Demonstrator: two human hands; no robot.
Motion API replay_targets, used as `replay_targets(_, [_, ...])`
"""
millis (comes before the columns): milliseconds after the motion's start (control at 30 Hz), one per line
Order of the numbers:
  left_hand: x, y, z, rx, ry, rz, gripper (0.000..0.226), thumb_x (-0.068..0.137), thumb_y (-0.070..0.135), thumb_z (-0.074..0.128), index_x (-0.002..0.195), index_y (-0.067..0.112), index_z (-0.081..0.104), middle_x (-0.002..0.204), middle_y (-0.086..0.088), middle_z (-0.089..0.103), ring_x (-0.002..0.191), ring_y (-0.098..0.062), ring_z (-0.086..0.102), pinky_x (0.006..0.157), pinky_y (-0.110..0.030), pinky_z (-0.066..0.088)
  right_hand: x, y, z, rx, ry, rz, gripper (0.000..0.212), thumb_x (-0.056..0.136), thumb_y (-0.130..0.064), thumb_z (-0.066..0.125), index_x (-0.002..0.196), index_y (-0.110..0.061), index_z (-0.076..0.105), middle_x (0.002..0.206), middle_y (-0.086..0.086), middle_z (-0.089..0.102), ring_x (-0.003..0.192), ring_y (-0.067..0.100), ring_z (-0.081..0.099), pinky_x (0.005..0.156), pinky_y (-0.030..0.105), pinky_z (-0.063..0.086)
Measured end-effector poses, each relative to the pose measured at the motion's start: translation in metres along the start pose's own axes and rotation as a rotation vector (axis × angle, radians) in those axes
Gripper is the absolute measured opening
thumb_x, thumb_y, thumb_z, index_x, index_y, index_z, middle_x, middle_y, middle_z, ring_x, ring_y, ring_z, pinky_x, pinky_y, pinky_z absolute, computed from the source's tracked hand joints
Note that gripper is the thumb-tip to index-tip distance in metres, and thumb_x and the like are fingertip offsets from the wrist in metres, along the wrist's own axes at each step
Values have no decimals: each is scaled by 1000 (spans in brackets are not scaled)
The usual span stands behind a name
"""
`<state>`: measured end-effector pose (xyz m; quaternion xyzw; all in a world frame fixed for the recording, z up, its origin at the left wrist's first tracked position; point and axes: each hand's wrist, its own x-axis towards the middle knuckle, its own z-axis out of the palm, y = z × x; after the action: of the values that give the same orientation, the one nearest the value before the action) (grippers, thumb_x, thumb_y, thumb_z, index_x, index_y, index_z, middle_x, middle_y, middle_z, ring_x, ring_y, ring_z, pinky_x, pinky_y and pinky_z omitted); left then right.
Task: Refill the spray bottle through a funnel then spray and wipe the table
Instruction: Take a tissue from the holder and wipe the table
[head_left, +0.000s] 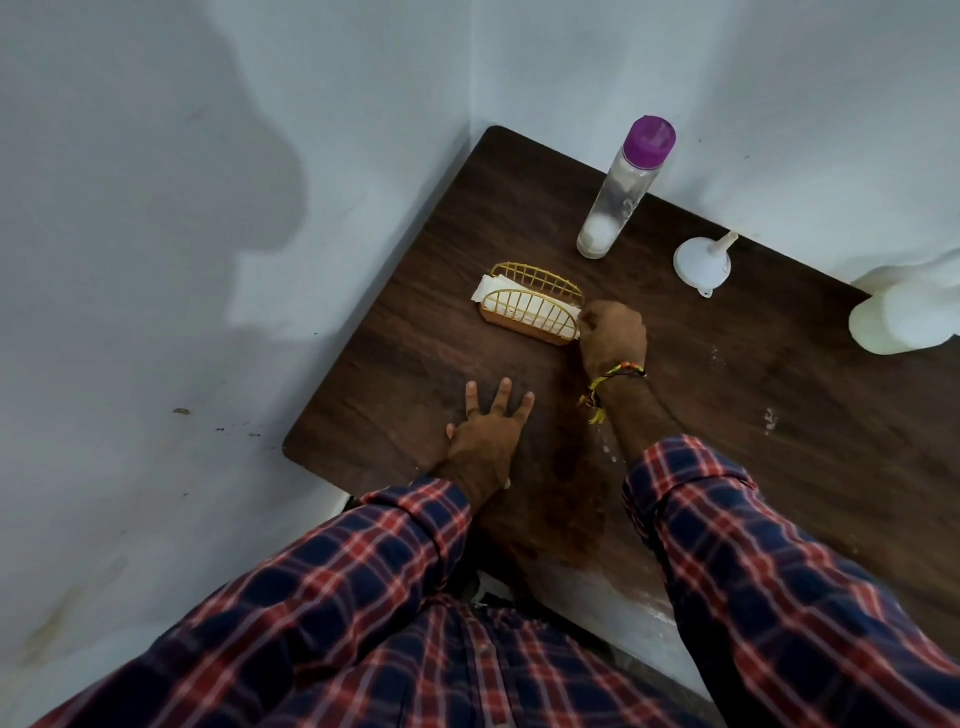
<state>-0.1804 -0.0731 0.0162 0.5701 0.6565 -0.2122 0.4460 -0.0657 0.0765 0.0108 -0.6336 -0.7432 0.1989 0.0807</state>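
A dark wooden table (727, 415) stands in a corner. On it a gold wire holder (530, 306) keeps white paper napkins (485, 291). My right hand (613, 338) is curled at the holder's right end and pinches a napkin edge. My left hand (488, 431) lies flat on the table with fingers spread. A clear bottle with a purple cap (623, 192) stands at the back. A white funnel (704, 262) lies on its side near the wall. A white spray bottle (904, 322), washed out by glare, sits at the right edge.
White walls close in the table on the far side and the left. The table's near left corner (291, 447) is rounded. A damp patch (566, 467) darkens the wood between my arms.
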Motion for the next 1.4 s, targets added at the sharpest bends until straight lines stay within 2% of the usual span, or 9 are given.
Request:
replay_targets(233, [1, -1, 3, 0, 13, 5, 124, 76, 22, 81, 151, 36, -16, 157, 3, -33, 142, -45, -25, 108, -71, 20, -1, -8, -6, -86, 136, -145, 9, 89, -13, 58, 97, -10, 62, 110, 13, 59, 104, 34, 53, 83, 49, 49])
replay_targets(467, [1, -2, 5, -9, 21, 9, 124, 76, 20, 81, 151, 37, -15, 157, 3, -33, 141, -46, -26, 107, -72, 20, -5, -15, -17, 29, 204, -151, 9, 93, -11, 51, 101, -10, 57, 109, 12, 61, 105, 31, 52, 82, 44, 44])
replay_targets(567, [1, -1, 5, -11, 30, 13, 124, 76, 21, 81, 152, 37, -15, 157, 3, -32, 142, -46, -25, 108, -72, 20, -5, -18, -28, 263, 342, -52, 7, 90, -7, 54, 95, -10, 59, 97, 8, 64, 94, 24, 57, 77, 35, 44])
replay_targets(667, [1, -1, 5, -13, 30, -1, 124, 75, 20, 81, 152, 37, -15, 158, 4, -31, 142, -45, -25, 108, -71, 21, -5, -18, -36, 513, 305, -40, 7, 87, -1, 57, 89, -7, 61, 85, 2, 64, 77, 11, 56, 72, 23, 48])
replay_targets(800, [2, 0, 4, -12, 30, -7, 124, 75, 19, 82, 152, 38, -15, 158, 4, -31, 142, -45, -25, 108, -71, 21, -3, -14, -49, 794, 201, 51, 10, 87, -5, 63, 93, -13, 62, 88, -2, 65, 85, 13, 65, 72, 38, 60])
replay_targets(933, [3, 1, 4, -16, 26, -11, 124, 75, 18, 82, 152, 38, -14, 158, 5, -31, 142, -44, -26, 108, -72, 20, -15, -15, -76, 1188, 230, 148, 11, 90, -1, 62, 101, -3, 62, 93, 11, 61, 85, 14, 64, 67, 29, 60])
replay_targets(1067, [2, 1, 4, 8, 20, -21, 124, 75, 21, 82, 152, 38, -14, 158, 5, -31, 143, -44, -25, 110, -71, 19, -33, 4, -104, 1576, 244, 254, 8, 93, -1, 60, 97, -6, 65, 92, 9, 68, 82, 27, 69, 75, 48, 60])
replay_targets(1233, [2, 23, -2, -39, 124, -82, 94, 88, 29, 68, 155, 31, 2, 163, -3, -13, 147, -42, -9, 113, -67, 18, -62, 39, -117, 1709, 232, 317, 9, 96, -4, 55, 100, -7, 62, 102, 15, 65, 82, 30, 68, 71, 47, 60])
replay_targets(1400, [9, 66, -13, -99, 414, 57, 65, 97, 29, 55, 153, 22, 23, 161, -6, 19, 148, -29, 19, 115, -46, 28, -74, 63, -114, 1700, 210, 429, 9, 95, 0, 55, 103, -2, 60, 98, 16, 64, 84, 33, 67, 70, 46, 61])
